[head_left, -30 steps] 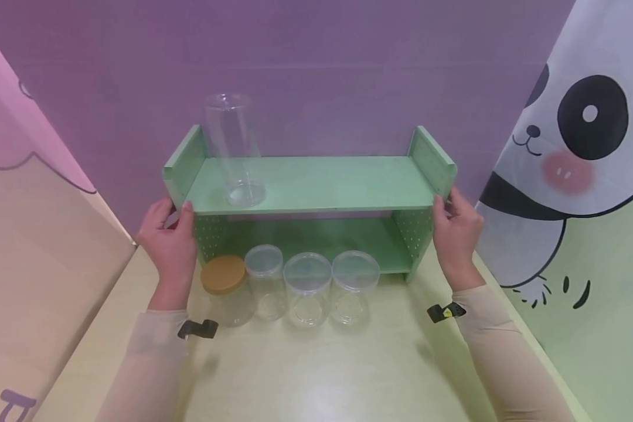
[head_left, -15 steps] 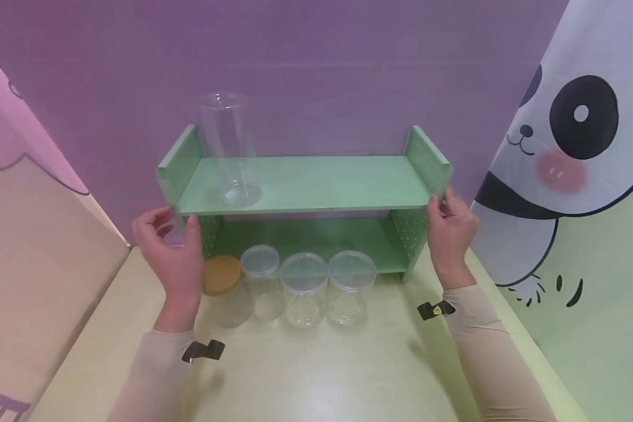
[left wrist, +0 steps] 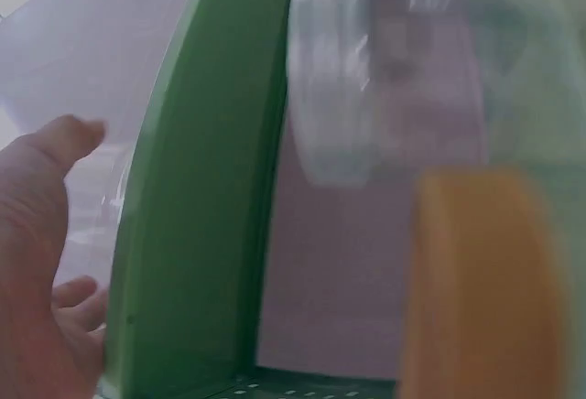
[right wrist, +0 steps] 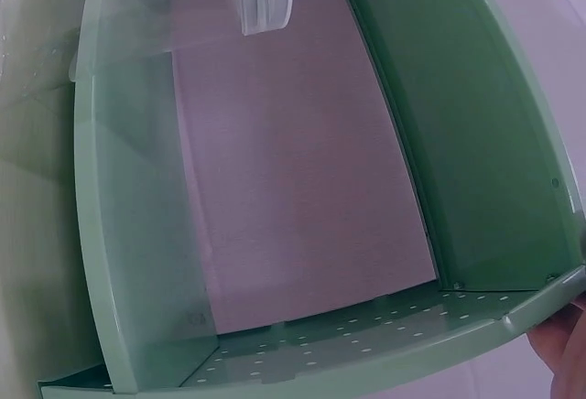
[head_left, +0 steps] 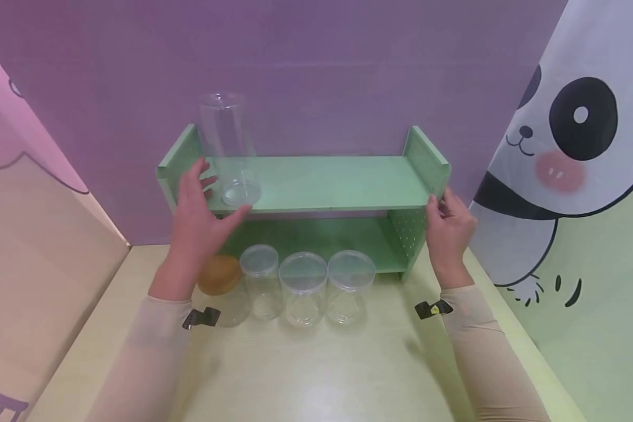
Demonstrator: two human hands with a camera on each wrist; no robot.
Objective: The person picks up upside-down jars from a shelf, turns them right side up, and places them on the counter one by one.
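Note:
A light-green two-tier shelf (head_left: 322, 181) stands on the table against the purple wall. On its upper board, toward the left, a tall clear cylindrical jar (head_left: 229, 138) stands upright. My left hand (head_left: 195, 217) is spread at the upper board's front edge, just in front of that jar, fingers to its left and thumb to its lower right. Whether it touches the jar I cannot tell. In the left wrist view the left hand (left wrist: 46, 243) shows straight, parted fingers. My right hand (head_left: 451, 234) pinches the front edge of the shelf's right side panel between thumb and fingers.
In front of the shelf stand a clear jar with an orange-brown lid (head_left: 218, 276), partly behind my left wrist, a narrow clear-lidded jar (head_left: 260, 264) and two wider clear-lidded jars, left (head_left: 303, 275) and right (head_left: 351, 272). A panda picture (head_left: 564, 152) covers the right wall.
My left hand has let go of the shelf's left side panel and moved up and right to the tall jar. The right hand stays on the right panel.

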